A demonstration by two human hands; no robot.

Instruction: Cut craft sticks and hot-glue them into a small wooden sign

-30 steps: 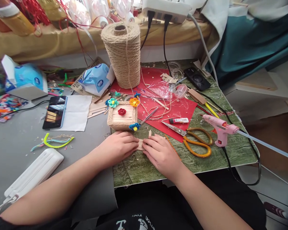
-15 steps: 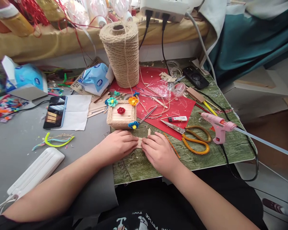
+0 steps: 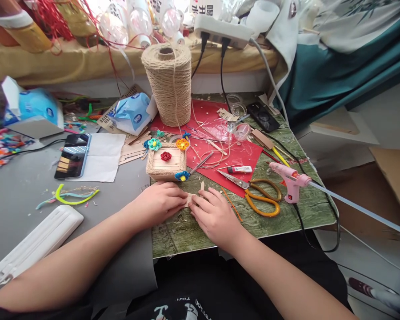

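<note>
My left hand (image 3: pixel 160 203) and my right hand (image 3: pixel 213 215) rest side by side on the green wood-print board (image 3: pixel 286 213), fingertips meeting over small pale wooden stick pieces (image 3: pixel 189 198) that both press down. Most of those pieces are hidden under the fingers. One short stick piece (image 3: pixel 202 185) stands just above my right hand. Just beyond the hands sits a small twine-wrapped square box (image 3: pixel 166 166) with a red rose in the middle and coloured flowers at its corners.
Orange-handled scissors (image 3: pixel 256 195) and a pink glue gun (image 3: pixel 290 182) lie to the right on the board. A big jute twine spool (image 3: pixel 168 84) stands behind on red paper (image 3: pixel 240 155). A phone (image 3: pixel 71 155), tissue packs and wooden sticks lie at the left.
The view has shifted slightly, so everything sits a little lower and to the left. Both hands stay pressed on the stick pieces; nothing else has moved.
</note>
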